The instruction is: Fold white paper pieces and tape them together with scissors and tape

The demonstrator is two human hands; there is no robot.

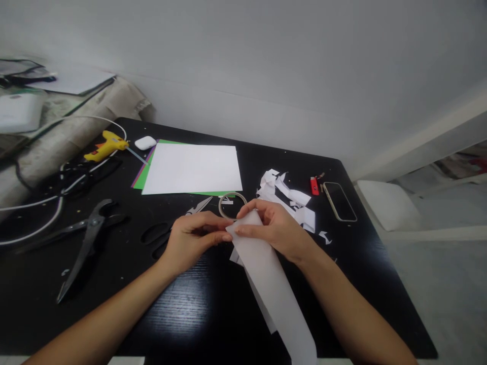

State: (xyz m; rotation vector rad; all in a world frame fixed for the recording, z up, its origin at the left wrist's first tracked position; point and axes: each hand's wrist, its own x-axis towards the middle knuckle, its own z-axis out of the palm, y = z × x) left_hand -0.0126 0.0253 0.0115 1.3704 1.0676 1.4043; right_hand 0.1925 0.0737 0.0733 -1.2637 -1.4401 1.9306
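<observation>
Pinched at its upper end by both hands: a long white paper strip (276, 286).
Left hand (194, 237) nips the corner between thumb and fingertips, while the right hand (279, 228) lays its thumb across the top, forearms angled inward. The strip slants down to the near edge of the black table (178, 314) (another paper layer shows beneath). Scissors (203, 205) and a ring (220, 208) lie just beyond; dark tabletop shows between strip and left forearm.

No legible text, brands or numbers, view perhaps too blurred
</observation>
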